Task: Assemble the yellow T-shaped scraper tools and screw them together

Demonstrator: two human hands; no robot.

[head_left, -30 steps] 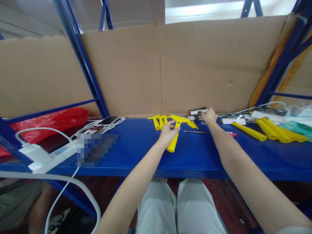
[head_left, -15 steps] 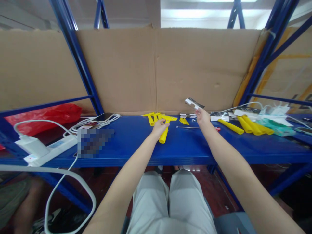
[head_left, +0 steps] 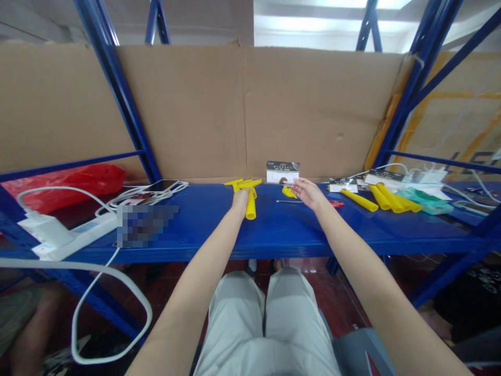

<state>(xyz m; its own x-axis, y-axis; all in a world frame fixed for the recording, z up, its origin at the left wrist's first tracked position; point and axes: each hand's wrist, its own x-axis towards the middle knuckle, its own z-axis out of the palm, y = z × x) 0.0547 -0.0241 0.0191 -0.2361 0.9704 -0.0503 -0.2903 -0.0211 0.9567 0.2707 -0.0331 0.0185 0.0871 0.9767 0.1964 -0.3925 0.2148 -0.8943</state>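
My left hand point(head_left: 240, 200) is closed on a yellow T-shaped tool point(head_left: 251, 209), its round handle pointing toward me. More yellow T-shaped pieces point(head_left: 234, 183) lie just behind it. My right hand point(head_left: 307, 192) has its fingers at the lower right edge of a black-and-white card point(head_left: 283, 172), which stands upright near the cardboard. Small yellow parts point(head_left: 288, 192) lie below the card. A screwdriver with a red handle point(head_left: 336, 203) lies partly behind my right hand.
Yellow tubes point(head_left: 359, 200) and a green plastic bag point(head_left: 425, 201) lie on the right of the blue table point(head_left: 211, 230). At the left are a white power strip point(head_left: 82, 235), cables and a red bag point(head_left: 78, 185). Cardboard point(head_left: 188, 115) closes off the back.
My right hand has moved left and down with the card, whose printed face now shows upright. The yellow tool in my left hand has shifted slightly left and back.
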